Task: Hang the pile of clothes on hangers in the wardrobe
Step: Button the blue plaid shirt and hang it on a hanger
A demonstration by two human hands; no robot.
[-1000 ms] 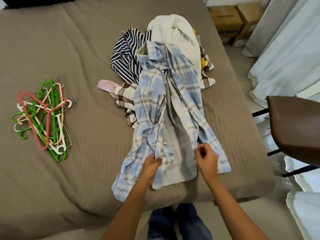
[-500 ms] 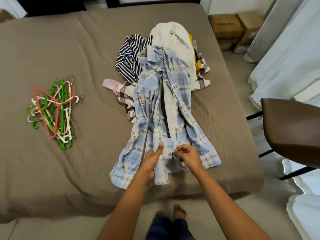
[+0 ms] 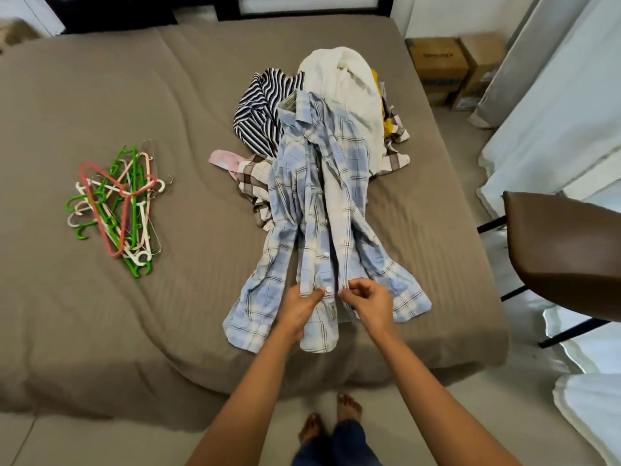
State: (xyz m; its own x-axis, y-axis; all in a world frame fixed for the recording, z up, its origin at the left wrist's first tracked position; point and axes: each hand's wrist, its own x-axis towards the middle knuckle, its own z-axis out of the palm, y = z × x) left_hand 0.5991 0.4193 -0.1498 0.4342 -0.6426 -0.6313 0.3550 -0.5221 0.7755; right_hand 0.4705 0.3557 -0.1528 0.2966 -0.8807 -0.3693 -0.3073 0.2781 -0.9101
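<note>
A light-blue plaid button-up shirt point(image 3: 312, 203) lies lengthwise on a bed with a grey-brown cover point(image 3: 134, 95). Its collar is at the far end, its hem is near the bed's front edge, and its front is open down the middle. The left hand point(image 3: 299, 307) grips the shirt's left front edge close to the hem, with the thumb on top beside a small white button point(image 3: 328, 289) and the fingers tucked round the cloth. The right hand point(image 3: 369, 304) pinches the opposite front edge just beside it, fingers curled. The two hands are near each other but apart.

The shirt's collar end rests on the pile of clothes point(image 3: 356, 105). In the pile, a black-and-white striped garment point(image 3: 258, 105) lies left of the collar and a white garment point(image 3: 336, 72) lies beyond and right of it. A yellow piece point(image 3: 386, 126) shows at the white one's right side. A brown-and-white checked cloth point(image 3: 252, 176) sits partly under the shirt's left side, and a pink piece point(image 3: 221, 159) sticks out further left.

Well to the left of the shirt, on the same cover, lies a tangle of plastic hangers point(image 3: 114, 203) in green, coral, pink and white. To the right of the shirt, off the bed, stands a brown chair on black legs point(image 3: 564, 250), with white curtains point(image 3: 554, 112) behind it. Two cardboard boxes point(image 3: 437, 62) sit on the floor, far right of the collar end. Below the hem, on the pale floor, are the person's bare feet point(image 3: 347, 406).
</note>
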